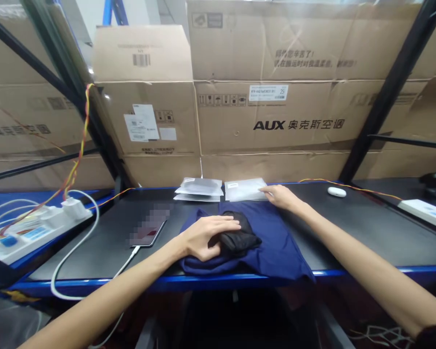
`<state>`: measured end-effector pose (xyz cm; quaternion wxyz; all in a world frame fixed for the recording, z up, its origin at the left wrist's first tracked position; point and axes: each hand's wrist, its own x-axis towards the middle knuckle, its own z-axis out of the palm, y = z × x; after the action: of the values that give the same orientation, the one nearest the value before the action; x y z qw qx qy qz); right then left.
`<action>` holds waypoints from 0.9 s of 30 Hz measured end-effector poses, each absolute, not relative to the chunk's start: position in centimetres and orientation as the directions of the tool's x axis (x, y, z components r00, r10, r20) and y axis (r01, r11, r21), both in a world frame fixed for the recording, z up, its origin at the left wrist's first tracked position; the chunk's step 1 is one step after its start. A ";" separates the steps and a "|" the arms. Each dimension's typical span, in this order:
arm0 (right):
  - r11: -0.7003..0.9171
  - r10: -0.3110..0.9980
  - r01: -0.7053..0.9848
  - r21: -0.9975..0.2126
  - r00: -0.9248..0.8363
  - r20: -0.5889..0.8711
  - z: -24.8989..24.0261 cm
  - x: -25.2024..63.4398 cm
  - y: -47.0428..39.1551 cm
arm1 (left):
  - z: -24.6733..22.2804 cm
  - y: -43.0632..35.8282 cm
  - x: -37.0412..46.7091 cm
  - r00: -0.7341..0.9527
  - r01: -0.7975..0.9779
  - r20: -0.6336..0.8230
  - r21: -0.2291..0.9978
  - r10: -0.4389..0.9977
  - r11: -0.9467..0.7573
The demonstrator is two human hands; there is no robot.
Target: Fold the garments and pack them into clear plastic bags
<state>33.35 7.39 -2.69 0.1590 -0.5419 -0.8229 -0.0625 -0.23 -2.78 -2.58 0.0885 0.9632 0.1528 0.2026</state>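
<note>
My left hand [207, 235] is curled over a crumpled bundle of black cloth [243, 237], thumb and fingers on its left side. Under the bundle a dark blue piece of fabric [272, 242] is spread at the table's front edge, bunched up on its left. My right hand [281, 196] reaches to the back of the table, its fingertips pinching the right end of a flat frosted plastic bag [243, 190] with a small white label. Left of that bag, several similar frosted bags [199, 186] lie in a small stack.
A phone [148, 230] on a white cable lies to the left. Power strips [39, 228] sit at both sides. A white earbud case [336, 192] rests at the back right. Large cardboard boxes [269, 140] stand behind the black table [334, 232], between dark metal posts.
</note>
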 end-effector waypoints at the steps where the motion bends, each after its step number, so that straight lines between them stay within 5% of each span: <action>1: 0.379 0.886 0.923 -0.073 -0.339 0.317 -3.0 33.4 7.5 | -2.6 -2.7 -0.3 0.867 0.271 0.366 0.223 0.338 -0.936; 7: 0.325 0.904 0.940 -0.101 -0.278 0.324 -2.6 34.0 6.1 | -2.6 -2.3 -0.3 0.841 0.387 0.343 0.161 0.419 -0.908; 13: 0.626 0.743 0.772 -0.107 -0.549 0.383 -1.9 34.2 1.3 | -0.5 -2.7 2.3 0.708 0.663 0.370 -0.057 0.602 -0.746; 17: 0.645 0.732 0.759 -0.094 -0.576 0.364 -3.2 33.9 -1.3 | -0.3 -3.2 6.0 0.650 0.749 0.376 -0.170 0.661 -0.640; 22: 0.649 0.754 0.740 -0.177 -0.596 0.278 -4.3 34.1 -2.2 | -1.6 -3.6 8.2 0.726 0.678 0.304 -0.171 0.617 -0.715; 27: 0.632 0.775 0.720 -0.288 -0.591 0.224 -4.4 35.3 -2.6 | -0.2 -3.3 5.4 0.804 0.559 0.245 -0.005 0.541 -0.829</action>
<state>35.28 -2.65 -4.37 0.1659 -0.4209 -0.8879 0.0836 5.36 -3.28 -0.16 -0.0387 0.9491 0.2898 0.1174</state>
